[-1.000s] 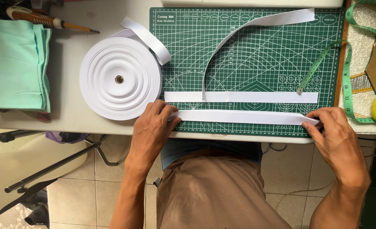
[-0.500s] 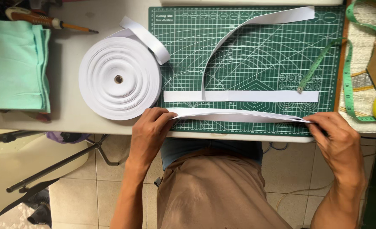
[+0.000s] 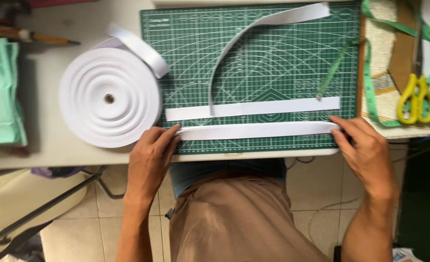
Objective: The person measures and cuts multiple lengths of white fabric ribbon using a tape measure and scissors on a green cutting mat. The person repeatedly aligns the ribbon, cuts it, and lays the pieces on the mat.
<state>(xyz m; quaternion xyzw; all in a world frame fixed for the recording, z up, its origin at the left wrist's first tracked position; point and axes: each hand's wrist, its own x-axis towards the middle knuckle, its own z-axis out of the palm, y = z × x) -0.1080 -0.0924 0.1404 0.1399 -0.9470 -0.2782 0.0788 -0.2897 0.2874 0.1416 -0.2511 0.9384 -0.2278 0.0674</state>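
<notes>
From where I sit, the green cutting mat (image 3: 273,63) is my landmark, and everything hangs off it. Largest first: the white work table (image 3: 45,150) carries the mat, and off the mat's left edge sits the big roll of white tape (image 3: 109,98), its loose tail curling onto the mat's upper left corner. On the mat I count 3 white pieces: a long curved strip (image 3: 254,29) arcing from the upper right down toward the middle, 1 flat cut strip (image 3: 254,108) lying straight across the lower half, and just below it the held strip (image 3: 258,130), parallel to the first and near the mat's front edge. My left hand (image 3: 149,155) presses its fingertips flat on that strip's left end, fingers extended, not wrapped around it; my right hand (image 3: 365,148) pins the right end at the mat's right border, fingers curled lightly over it. I judge 1 strip finished and laid out and this 2nd one being matched to it in length, with the curved piece and the roll left to work. Right of the mat lie a green measuring tape (image 3: 370,82) and yellow-handled scissors (image 3: 416,94); left of the roll, folded mint cloth (image 3: 1,92). Open room lies mainly in the mat's upper middle; the front edge is tight against my hands.
</notes>
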